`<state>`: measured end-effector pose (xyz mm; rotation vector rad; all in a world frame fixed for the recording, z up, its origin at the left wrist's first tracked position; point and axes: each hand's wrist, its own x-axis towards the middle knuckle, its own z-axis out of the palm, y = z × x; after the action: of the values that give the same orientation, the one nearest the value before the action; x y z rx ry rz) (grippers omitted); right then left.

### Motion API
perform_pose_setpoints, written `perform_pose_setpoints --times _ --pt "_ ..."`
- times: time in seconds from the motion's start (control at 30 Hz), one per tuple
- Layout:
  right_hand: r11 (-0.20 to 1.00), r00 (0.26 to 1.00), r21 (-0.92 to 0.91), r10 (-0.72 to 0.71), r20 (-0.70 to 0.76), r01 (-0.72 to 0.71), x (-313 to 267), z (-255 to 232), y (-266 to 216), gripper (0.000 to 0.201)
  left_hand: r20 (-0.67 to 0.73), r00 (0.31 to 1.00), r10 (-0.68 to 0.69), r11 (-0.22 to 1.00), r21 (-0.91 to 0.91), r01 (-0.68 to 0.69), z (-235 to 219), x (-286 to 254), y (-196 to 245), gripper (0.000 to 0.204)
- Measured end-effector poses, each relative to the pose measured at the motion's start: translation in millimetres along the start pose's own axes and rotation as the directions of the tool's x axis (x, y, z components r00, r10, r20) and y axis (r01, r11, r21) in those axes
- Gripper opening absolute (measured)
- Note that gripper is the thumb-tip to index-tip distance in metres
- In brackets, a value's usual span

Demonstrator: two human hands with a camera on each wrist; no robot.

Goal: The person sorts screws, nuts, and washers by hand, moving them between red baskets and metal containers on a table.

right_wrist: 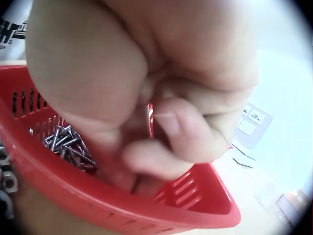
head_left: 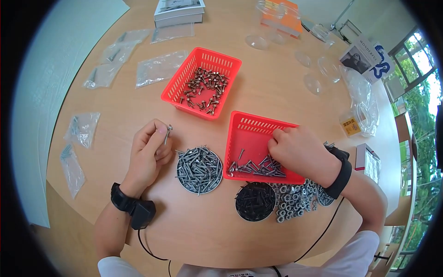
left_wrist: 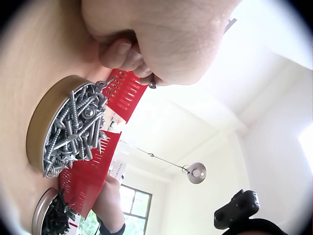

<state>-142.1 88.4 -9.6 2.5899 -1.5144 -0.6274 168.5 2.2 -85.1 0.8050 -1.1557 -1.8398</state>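
Observation:
My left hand (head_left: 150, 150) pinches a silver screw (head_left: 167, 135) between thumb and fingertip, raised beside a round dish heaped with silver screws (head_left: 199, 170). In the left wrist view only that screw's head (left_wrist: 153, 85) pokes out from the fingers. My right hand (head_left: 302, 152) reaches over the right side of the nearer red basket (head_left: 249, 138), its fingers curled. Several silver screws (right_wrist: 68, 144) lie along the basket's near side. I cannot tell whether the right fingertips hold anything. Behind stands a second red basket (head_left: 173, 90) with many brownish screws (head_left: 210, 83).
A round tin of black screws (head_left: 255, 201) and a spread of nuts (head_left: 293, 203) sit in front of the nearer basket. Plastic bags (head_left: 159, 69) lie at the left and back. Clear round lids (head_left: 312, 84), books (head_left: 180, 11) and a box (head_left: 368, 161) stand farther off.

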Motion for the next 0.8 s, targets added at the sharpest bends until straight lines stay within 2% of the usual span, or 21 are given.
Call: perform_pose_setpoints --times 0.03,0.13,0.23,0.33,0.43,0.53,0.63,0.73,0.8 --pt "1.000 0.999 -0.001 0.012 0.047 -0.012 0.5 0.5 -1.8 0.008 0.003 1.000 -0.002 1.000 -0.001 0.002 -0.5 0.0 0.0 0.021" --pt "1.000 1.000 -0.010 0.019 0.006 -0.019 1.8 5.6 -1.1 0.009 0.000 1.000 -0.006 1.000 0.005 0.006 1.2 -0.1 0.5 0.019" --pt "1.000 0.986 0.009 -0.011 -0.166 0.013 1.4 15.3 6.3 0.005 0.009 1.000 -0.007 1.000 -0.017 0.007 0.8 -0.5 1.7 0.020" --pt "0.993 0.975 0.106 -0.028 -0.219 0.052 -1.9 14.6 8.1 0.008 0.007 1.000 -0.005 1.000 -0.014 0.005 0.3 -0.1 1.0 0.019" --pt "0.949 0.954 0.303 0.006 -0.301 0.089 -6.3 -2.8 8.2 0.010 0.008 1.000 -0.010 1.000 0.001 0.010 2.0 0.1 1.8 0.018" --pt "0.857 0.938 0.497 0.049 -0.343 0.137 -15.0 -16.3 9.2 0.011 0.034 0.999 -0.004 0.999 -0.033 0.005 0.8 0.2 1.5 0.018" --pt "0.711 0.925 0.667 0.062 -0.375 0.222 -20.5 -16.9 9.8 0.011 0.069 0.998 -0.002 1.000 -0.031 0.004 -0.8 0.9 1.8 0.018" --pt "0.629 0.892 0.735 0.142 -0.429 0.253 -29.3 -13.2 1.9 0.012 0.050 0.999 -0.009 0.999 -0.031 0.010 -0.2 0.7 2.6 0.018" --pt "0.530 0.897 0.826 0.248 -0.366 0.191 -40.2 -22.6 -7.1 0.012 0.042 0.999 0.005 1.000 0.022 -0.006 6.3 -1.4 13.0 0.017"
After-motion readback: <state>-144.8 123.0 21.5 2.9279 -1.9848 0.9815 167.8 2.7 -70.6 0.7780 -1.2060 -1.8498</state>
